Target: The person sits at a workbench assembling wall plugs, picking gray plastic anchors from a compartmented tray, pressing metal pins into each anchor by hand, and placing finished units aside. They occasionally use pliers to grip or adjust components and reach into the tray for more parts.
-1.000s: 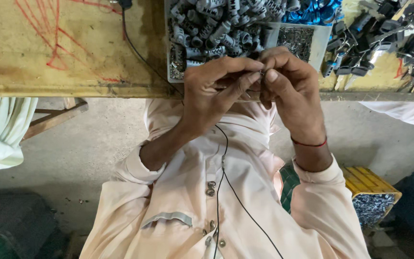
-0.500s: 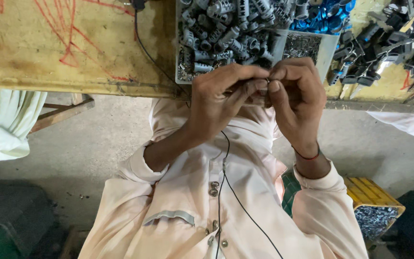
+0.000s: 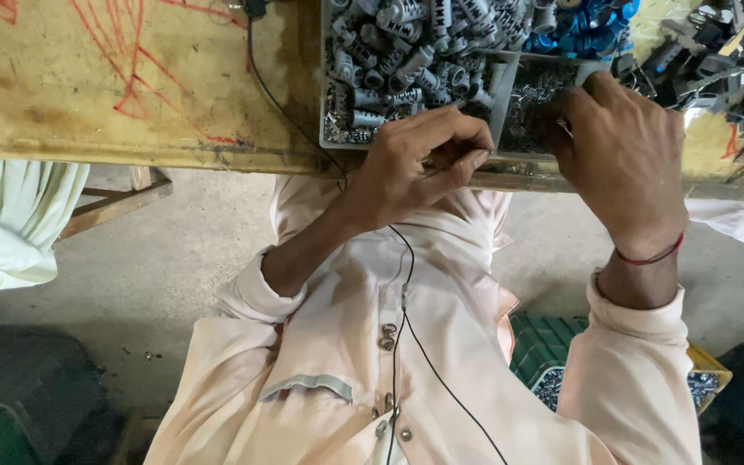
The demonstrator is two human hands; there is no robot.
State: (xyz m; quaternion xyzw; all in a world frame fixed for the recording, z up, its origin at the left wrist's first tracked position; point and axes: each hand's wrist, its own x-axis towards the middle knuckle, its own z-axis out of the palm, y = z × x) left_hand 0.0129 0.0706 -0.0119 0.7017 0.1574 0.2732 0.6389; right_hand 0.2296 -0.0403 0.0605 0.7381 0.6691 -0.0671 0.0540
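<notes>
1. counts first: two hands in view, one grey divided tray (image 3: pixel 503 73) on the bench, and too many grey plastic sleeves (image 3: pixel 406 52) in it to count. beside them sits a compartment of small dark metal bits (image 3: pixel 537 95), also a heap. blue pieces (image 3: pixel 583 30) sit behind, black parts (image 3: pixel 716 60) off to one side.
2. left hand (image 3: pixel 419 164) hovers at the bench edge just in front of the tray, fingers curled in tight, thumb and forefinger pinched narrow. whatever's in the pinch is too small to make out.
3. right hand (image 3: pixel 622 155) is reaching into the metal bits compartment, back of the hand up, fingertips hidden so can't tell what the grip is doing. red thread (image 3: pixel 647 257) round the wrist.
4. surface is a worn wooden bench (image 3: pixel 131 86) with red scribbles, bare concrete floor (image 3: pixel 157 267) below. white cloth of someone else (image 3: pixel 2 224) at the side.
</notes>
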